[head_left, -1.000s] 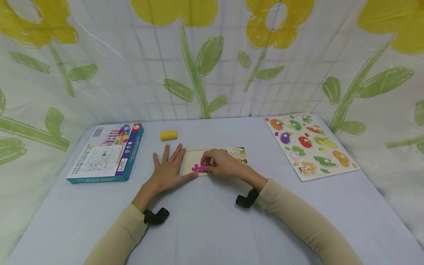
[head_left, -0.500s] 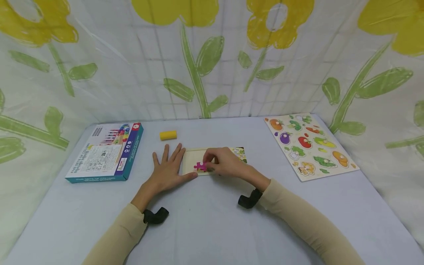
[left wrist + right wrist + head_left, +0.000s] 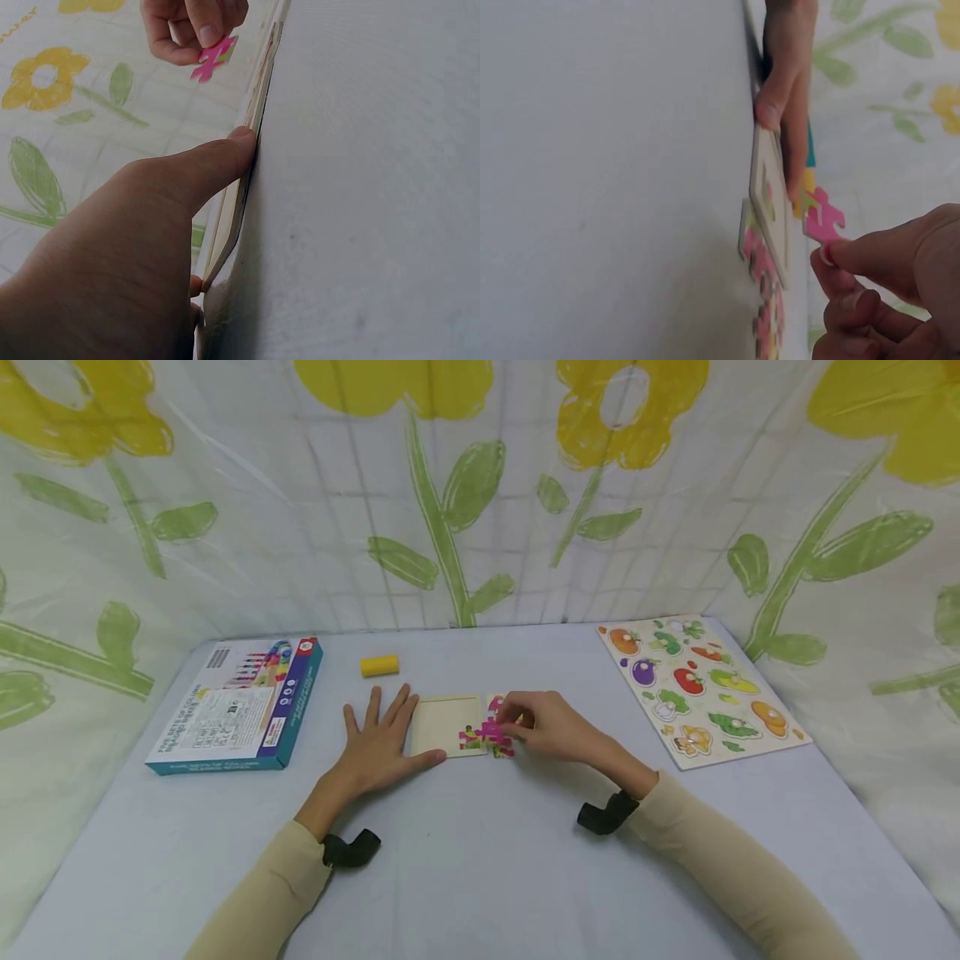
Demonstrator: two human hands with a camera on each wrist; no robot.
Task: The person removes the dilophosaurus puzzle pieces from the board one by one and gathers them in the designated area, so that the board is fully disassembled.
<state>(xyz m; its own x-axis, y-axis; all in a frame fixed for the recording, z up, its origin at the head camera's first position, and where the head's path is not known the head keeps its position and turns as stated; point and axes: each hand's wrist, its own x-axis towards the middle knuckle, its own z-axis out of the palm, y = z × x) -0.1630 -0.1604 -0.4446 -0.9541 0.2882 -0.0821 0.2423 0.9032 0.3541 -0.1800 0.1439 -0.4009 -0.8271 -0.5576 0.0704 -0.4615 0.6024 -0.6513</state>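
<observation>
My left hand [image 3: 382, 756] lies spread, its straight fingers against the far left side of a shallow wooden puzzle tray [image 3: 444, 724] and its thumb on the near rim. Above the tray's right end, my right hand [image 3: 553, 727] pinches a pink jigsaw piece [image 3: 825, 215] with a bit of green between thumb and forefinger. One patterned piece [image 3: 470, 738] sits inside the tray's near right corner. Beside the tray on the right lie several more jigsaw pieces [image 3: 761, 262], partly hidden by the right hand in the head view.
A yellow cylinder [image 3: 379, 666] lies behind the left hand. At the left stands a flat boxed toy set [image 3: 217, 718]. A vegetable peg puzzle board [image 3: 701, 685] is at the right. A flower-printed sheet [image 3: 337, 527] hangs behind the table.
My right hand has moved right with the pink jigsaw piece, from over the tray's middle to its right end, uncovering the piece in the corner. The left hand has stayed put.
</observation>
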